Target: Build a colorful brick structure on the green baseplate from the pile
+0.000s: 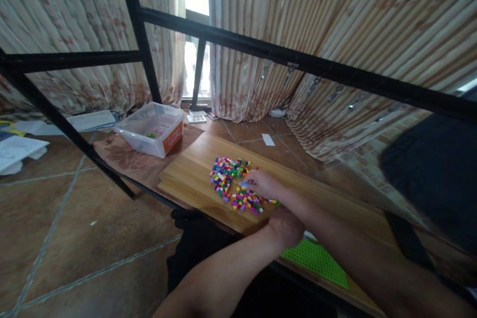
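Many small coloured toy bricks [221, 175] lie in a curved pile on the wooden board. My right hand [261, 184] reaches over the pile, its fingers closed on a light-blue brick strip [245, 184]. Just nearer to me, my left hand [286, 227] rests low over the board, under my right forearm. Its fingers are turned away and hidden, so what it holds, if anything, does not show. A bright green studded baseplate [316, 258] lies beside it, partly covered by my arms. Something white shows at the baseplate's far edge, too small to name.
A clear plastic tub [149, 129] with an orange label and a few pieces inside stands left on a brown cloth [115, 151]. Black metal bars [238, 37] cross in front. The wooden board [194, 169] lies beneath the bricks. A white card [268, 139] lies on the tiled floor.
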Tool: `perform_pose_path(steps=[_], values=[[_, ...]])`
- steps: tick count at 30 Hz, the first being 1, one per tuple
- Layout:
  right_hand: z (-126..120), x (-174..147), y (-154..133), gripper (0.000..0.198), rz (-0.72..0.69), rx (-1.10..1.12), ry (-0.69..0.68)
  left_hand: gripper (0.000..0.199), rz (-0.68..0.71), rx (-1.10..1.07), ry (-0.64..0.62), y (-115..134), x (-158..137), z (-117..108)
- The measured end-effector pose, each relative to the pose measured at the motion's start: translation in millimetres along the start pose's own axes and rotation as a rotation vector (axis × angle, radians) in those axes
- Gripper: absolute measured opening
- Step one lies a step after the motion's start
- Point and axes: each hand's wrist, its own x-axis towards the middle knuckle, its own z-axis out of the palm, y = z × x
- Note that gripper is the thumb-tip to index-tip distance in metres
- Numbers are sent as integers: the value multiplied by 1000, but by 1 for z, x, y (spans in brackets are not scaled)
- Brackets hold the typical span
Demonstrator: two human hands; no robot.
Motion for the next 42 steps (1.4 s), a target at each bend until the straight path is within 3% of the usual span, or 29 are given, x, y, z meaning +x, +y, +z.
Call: perform_pose_path(steps=[3, 7, 11, 14, 16, 19, 24, 30, 33, 37, 42], values=[[-5, -7, 7, 11, 115, 199, 71, 35, -97, 80, -7, -4, -1, -9], [-28, -30, 19, 19, 274, 495, 299, 30, -345, 14, 97, -16, -1, -40], [-54, -62, 22, 29, 413, 690, 526, 36, -496, -191, 384, -29, -2, -74], [-56, -77, 11, 34, 502, 788, 641, 41, -441, -420, 575, -32, -3, -86], [-49, -81, -2, 35, 495, 858, 658, 40, -347, -527, 617, -29, -4, -85], [-36, -78, -23, 37, 455, 981, 661, 34, -263, -565, 653, -26, -4, -81], [-24, -70, -34, 37, 441, 1106, 725, 32, -282, -561, 736, -33, -2, -81], [-23, -69, -38, 38, 427, 1267, 698, 34, -331, -732, 755, -44, 4, -77], [-27, -78, -42, 34, 386, 1401, 668, 38, -402, -710, 731, -51, 4, -82], [-35, -114, -30, 30, 446, 1558, 713, 39, -526, -333, 562, -64, -5, -97], [-34, -190, 5, 23, 545, 1610, 825, 37, -638, 135, 299, -81, -14, -104]])
